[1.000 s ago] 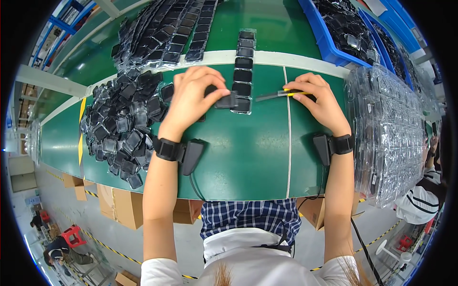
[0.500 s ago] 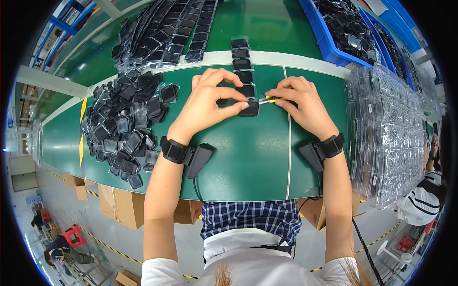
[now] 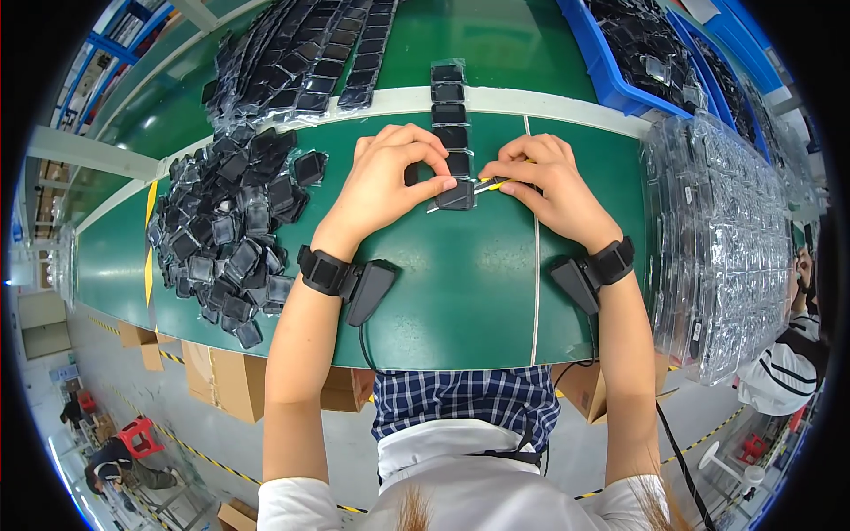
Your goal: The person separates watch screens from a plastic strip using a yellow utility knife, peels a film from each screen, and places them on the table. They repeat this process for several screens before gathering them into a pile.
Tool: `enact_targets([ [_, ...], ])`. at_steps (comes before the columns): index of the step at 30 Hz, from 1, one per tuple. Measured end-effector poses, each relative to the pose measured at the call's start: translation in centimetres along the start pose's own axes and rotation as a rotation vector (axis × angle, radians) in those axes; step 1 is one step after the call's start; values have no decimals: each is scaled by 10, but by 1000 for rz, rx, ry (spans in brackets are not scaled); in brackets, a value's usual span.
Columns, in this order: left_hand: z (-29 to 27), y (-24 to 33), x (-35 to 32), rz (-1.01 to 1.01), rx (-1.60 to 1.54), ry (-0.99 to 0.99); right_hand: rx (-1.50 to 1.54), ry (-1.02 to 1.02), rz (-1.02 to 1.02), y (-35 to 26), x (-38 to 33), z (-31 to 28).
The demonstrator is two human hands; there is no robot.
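A strip of black square pieces in clear film [image 3: 450, 113] runs away from me along the middle of the green table. My left hand [image 3: 390, 181] is closed, thumb and forefinger pinching the strip's left edge by its nearest piece [image 3: 456, 196]. From the right, my right hand [image 3: 553, 181] grips a slim yellow cutter knife [image 3: 496, 185]. The knife's silvery front end points left, at the seam beside that nearest piece. A thin pale sliver shows left of the piece, below my left fingertips; what it is I cannot tell.
Loose black wrapped pieces [image 3: 226, 226] are heaped at the left. More strips [image 3: 323, 57] lie on the far surface. Blue bins [image 3: 611, 84] of black pieces stand at far right, with stacked clear plastic trays [image 3: 717, 248] nearer. Black devices are strapped to both wrists.
My right hand has shifted slightly up and left with the knife. The strip has moved a little up and left, and a pale sliver now shows by its near end.
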State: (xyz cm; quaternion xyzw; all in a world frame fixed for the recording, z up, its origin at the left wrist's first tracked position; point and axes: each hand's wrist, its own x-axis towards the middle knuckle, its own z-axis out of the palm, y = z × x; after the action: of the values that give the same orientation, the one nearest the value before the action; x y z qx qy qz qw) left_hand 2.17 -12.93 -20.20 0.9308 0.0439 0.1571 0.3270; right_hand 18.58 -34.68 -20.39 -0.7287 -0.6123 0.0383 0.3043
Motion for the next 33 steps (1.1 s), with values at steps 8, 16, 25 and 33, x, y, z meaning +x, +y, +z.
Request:
enact_targets([
  [8, -10, -15, -5, -1, -148, 79, 82, -115, 68, 10, -14, -34],
  [16, -30, 0, -11, 57, 104, 50, 52, 27, 182, 8, -10, -23],
  [25, -7, 13, -8, 198, 64, 27, -7, -13, 132, -1, -6, -11],
  [33, 7, 5, -1, 90, 112, 72, 8, -47, 98, -8, -5, -6],
])
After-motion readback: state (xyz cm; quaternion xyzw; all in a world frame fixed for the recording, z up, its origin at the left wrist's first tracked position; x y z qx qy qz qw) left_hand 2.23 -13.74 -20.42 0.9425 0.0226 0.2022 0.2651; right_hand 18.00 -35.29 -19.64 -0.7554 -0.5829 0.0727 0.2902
